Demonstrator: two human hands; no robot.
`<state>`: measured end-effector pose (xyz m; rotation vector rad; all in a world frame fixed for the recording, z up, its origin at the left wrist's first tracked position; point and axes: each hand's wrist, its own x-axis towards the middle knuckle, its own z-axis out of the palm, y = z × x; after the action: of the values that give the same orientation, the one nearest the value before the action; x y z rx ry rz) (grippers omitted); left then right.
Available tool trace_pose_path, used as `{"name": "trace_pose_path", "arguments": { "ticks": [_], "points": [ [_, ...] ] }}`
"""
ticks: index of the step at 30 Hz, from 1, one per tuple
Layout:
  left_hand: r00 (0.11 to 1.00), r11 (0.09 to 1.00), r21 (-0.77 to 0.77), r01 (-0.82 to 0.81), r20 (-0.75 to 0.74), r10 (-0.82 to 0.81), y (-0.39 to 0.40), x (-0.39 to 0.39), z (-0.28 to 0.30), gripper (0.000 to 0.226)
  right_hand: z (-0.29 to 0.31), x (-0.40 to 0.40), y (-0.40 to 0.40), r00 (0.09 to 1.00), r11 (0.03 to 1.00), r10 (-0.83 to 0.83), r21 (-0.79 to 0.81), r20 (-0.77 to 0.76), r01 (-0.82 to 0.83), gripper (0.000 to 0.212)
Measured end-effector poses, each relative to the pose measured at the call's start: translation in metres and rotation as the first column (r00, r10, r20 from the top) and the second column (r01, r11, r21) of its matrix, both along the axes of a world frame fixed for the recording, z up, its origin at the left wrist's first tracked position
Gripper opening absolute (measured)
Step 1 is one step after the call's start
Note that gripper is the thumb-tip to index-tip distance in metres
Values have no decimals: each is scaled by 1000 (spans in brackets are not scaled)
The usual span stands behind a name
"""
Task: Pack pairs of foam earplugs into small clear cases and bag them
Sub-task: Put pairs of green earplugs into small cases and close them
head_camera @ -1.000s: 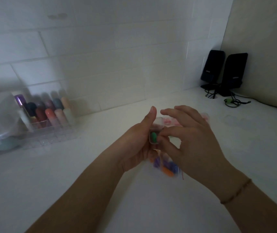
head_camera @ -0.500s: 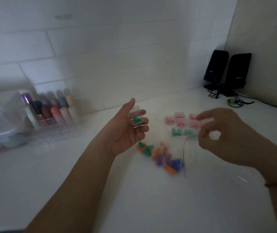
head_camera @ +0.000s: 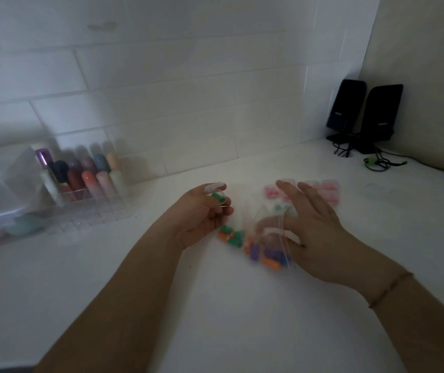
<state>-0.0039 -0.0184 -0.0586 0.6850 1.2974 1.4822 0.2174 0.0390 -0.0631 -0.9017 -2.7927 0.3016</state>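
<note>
A small clear case (head_camera: pixel 217 193) with a green earplug inside is held in the curled fingers of the left hand (head_camera: pixel 202 214), palm upward. A clear bag (head_camera: pixel 269 227) is pinched at its edge by the thumb of the right hand (head_camera: pixel 312 224), fingers otherwise spread. The bag lies just to the right of the case grip, its mouth seemingly turned toward it; blur prevents certainty. Loose earplugs (head_camera: pixel 253 247) lie below and between both grips. The left hand is judged nearer for insertion.

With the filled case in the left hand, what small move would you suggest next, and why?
Probably slip the clear case into the small bag: the left hand grips it with green earplugs inside, while the right hand holds the bag beside it.
</note>
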Motion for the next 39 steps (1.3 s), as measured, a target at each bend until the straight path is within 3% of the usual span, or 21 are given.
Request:
{"name": "trace_pose_path", "arguments": {
  "ticks": [2,5,9,13,15,19,21,24,25,31,39],
  "points": [
    [1000,1000,11,20,5,-20,0,1,0,47,-4,-4,2,995,1000,21,17,-99,-20,40],
    [998,998,27,62,6,-62,-1,3,0,48,-11,-9,2,1000,1000,4,-5,-30,-4,64],
    [995,994,39,103,-1,-103,-2,8,-2,58,-11,-16,-2,999,999,-27,21,44,26,44],
    [993,992,53,118,-7,-118,-3,14,-3,62,-12,-25,-5,993,997,-12,77,114,3,45],
    [994,993,50,111,-7,-111,-2,14,-4,62,-15,-27,-3,998,998,-24,52,62,20,31],
    [996,995,43,86,-41,-84,0,13,-6,62,-19,-25,3,989,999,-38,5,-143,39,24],
    [997,997,43,65,-36,-64,1,15,-6,59,-20,-27,4,984,999,-30,28,-176,35,20],
    [997,997,56,58,-46,-56,3,18,-8,56,-19,-28,3,976,999,-14,27,-219,20,55],
    [996,995,70,66,-69,-61,3,19,-9,54,-19,-28,3,972,999,-9,30,-235,16,55],
    [982,989,120,82,-181,-59,6,23,-13,34,-30,-33,4,949,1000,-20,5,-315,23,23],
    [961,989,116,92,-270,-58,8,25,-16,21,-37,-42,5,932,999,-11,40,-363,28,11]
  ]
}}
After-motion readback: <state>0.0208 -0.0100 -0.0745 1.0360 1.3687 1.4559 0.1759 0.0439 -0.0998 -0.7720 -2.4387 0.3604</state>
